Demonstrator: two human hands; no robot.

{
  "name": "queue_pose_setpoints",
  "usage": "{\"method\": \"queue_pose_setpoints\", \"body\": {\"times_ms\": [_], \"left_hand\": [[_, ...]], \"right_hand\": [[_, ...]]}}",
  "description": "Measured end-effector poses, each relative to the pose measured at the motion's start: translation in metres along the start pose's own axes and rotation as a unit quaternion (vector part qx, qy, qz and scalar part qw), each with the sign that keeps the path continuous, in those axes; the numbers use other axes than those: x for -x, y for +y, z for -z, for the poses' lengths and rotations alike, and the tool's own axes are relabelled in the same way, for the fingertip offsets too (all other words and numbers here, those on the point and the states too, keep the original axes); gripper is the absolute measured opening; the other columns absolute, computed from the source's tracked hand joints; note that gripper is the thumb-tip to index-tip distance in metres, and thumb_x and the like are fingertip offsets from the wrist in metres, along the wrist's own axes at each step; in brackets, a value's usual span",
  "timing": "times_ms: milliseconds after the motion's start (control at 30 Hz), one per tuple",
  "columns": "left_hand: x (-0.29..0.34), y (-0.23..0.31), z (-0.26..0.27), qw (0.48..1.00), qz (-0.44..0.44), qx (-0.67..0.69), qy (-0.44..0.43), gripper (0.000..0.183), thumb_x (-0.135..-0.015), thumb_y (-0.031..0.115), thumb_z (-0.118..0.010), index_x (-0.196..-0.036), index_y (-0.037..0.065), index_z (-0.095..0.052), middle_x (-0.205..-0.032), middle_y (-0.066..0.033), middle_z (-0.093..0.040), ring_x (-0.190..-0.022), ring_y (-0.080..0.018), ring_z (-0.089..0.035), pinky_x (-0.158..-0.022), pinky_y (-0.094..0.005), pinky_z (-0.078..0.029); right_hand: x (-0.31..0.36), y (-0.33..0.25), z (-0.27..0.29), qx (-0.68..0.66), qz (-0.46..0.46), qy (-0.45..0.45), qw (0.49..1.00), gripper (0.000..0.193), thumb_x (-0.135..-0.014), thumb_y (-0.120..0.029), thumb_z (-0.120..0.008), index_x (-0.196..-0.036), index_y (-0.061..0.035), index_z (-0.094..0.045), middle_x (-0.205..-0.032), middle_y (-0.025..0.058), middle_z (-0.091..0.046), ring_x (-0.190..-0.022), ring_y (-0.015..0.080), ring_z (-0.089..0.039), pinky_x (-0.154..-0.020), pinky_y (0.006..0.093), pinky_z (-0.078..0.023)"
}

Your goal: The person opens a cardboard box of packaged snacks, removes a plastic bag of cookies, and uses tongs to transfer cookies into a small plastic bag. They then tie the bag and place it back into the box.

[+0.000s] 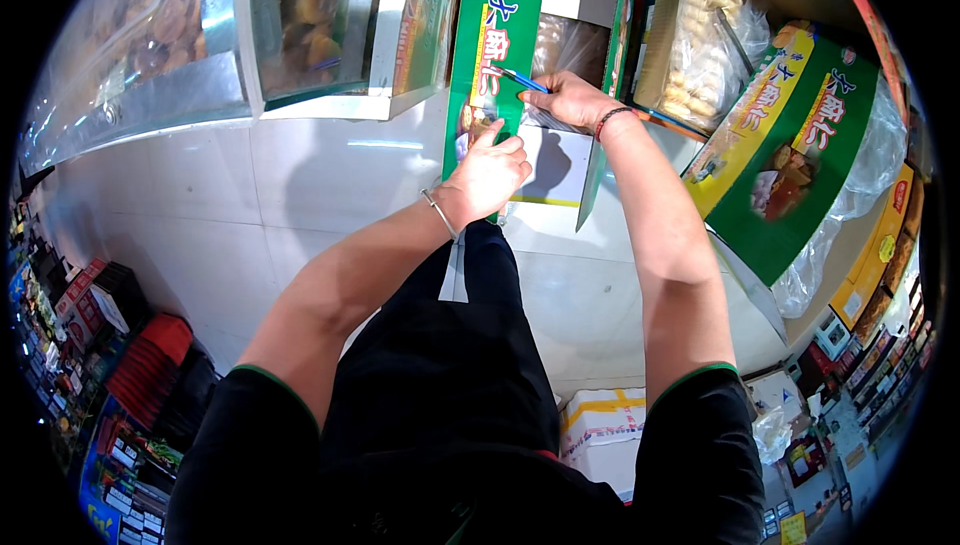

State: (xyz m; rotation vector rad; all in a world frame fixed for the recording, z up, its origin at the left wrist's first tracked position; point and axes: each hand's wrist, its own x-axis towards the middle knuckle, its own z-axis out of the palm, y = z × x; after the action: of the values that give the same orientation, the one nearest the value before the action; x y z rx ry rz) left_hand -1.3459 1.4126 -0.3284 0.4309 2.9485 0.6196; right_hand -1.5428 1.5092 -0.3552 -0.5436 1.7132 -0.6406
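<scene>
A green carton flap with a food picture and large coloured lettering hangs out in front of me. My left hand is closed at its lower part, fingers curled at the flap's right edge. Pinched in my right hand is a slim blue pen-like tool, its dark tip over the flap's lettering. I cannot make out whether it is a pen or a cutter. Behind my right hand, the open carton shows clear plastic bagging inside, partly hidden by the hand.
To the right, another open carton holds pale biscuits in clear plastic, with a green and yellow flap folded outward. Clear-fronted bins of brown food stand at the left. A white taped box sits on the floor near my right side.
</scene>
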Motion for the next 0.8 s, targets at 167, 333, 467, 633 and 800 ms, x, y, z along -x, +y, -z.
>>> {"method": "queue_pose_setpoints", "body": {"times_ms": [167,333,467,633,800], "left_hand": [[0.009,-0.008,0.008,1.000,0.008,0.020,0.003,0.005,-0.070,0.012,-0.062,-0.074,0.015,-0.061,-0.080,0.0020,-0.057,-0.097,-0.0147,-0.054,-0.110,-0.0451,-0.031],[0.016,-0.003,0.023,0.997,0.025,0.036,0.058,0.028,-0.074,0.010,-0.061,-0.101,0.008,-0.064,-0.109,-0.0072,-0.060,-0.117,-0.0233,-0.051,-0.110,-0.0470,-0.030],[0.042,0.004,0.038,0.961,0.235,0.067,0.126,0.060,-0.079,0.002,-0.055,-0.138,0.004,-0.043,-0.134,-0.0208,-0.050,-0.131,-0.0340,-0.040,-0.110,-0.0485,-0.030],[0.065,0.010,0.012,0.815,0.498,0.277,0.104,0.050,-0.093,0.011,-0.047,-0.140,-0.002,-0.038,-0.121,-0.0266,-0.056,-0.107,-0.0427,-0.056,-0.090,-0.0449,-0.046],[0.057,0.013,-0.010,0.788,0.527,0.286,0.137,0.040,-0.096,0.022,-0.050,-0.131,0.003,-0.053,-0.093,-0.0257,-0.066,-0.085,-0.0418,-0.063,-0.075,-0.0469,-0.050]], "right_hand": [[0.033,-0.010,0.014,0.064,-0.082,-0.050,0.993,0.037,-0.090,-0.034,-0.063,-0.103,0.0002,-0.067,-0.077,0.0089,-0.063,-0.069,0.0180,-0.054,-0.068,0.0338,-0.047],[0.040,0.013,0.014,0.128,0.004,0.103,0.986,0.031,-0.090,-0.028,-0.061,-0.106,-0.0007,-0.065,-0.085,0.0162,-0.064,-0.073,0.0283,-0.061,-0.073,0.0378,-0.051],[0.078,0.006,-0.016,0.232,0.114,0.364,0.895,0.028,-0.087,-0.017,-0.063,-0.113,-0.0071,-0.062,-0.106,0.0104,-0.061,-0.089,0.0351,-0.064,-0.075,0.0422,-0.053],[0.119,0.008,-0.044,0.250,-0.038,0.526,0.812,0.046,-0.082,-0.022,-0.069,-0.124,-0.0096,-0.053,-0.108,0.0137,-0.053,-0.085,0.0336,-0.064,-0.070,0.0442,-0.054],[0.120,0.006,-0.054,0.222,-0.152,0.485,0.832,0.038,-0.080,-0.019,-0.066,-0.114,-0.0043,-0.055,-0.107,0.0169,-0.053,-0.080,0.0381,-0.065,-0.068,0.0466,-0.054]]}}
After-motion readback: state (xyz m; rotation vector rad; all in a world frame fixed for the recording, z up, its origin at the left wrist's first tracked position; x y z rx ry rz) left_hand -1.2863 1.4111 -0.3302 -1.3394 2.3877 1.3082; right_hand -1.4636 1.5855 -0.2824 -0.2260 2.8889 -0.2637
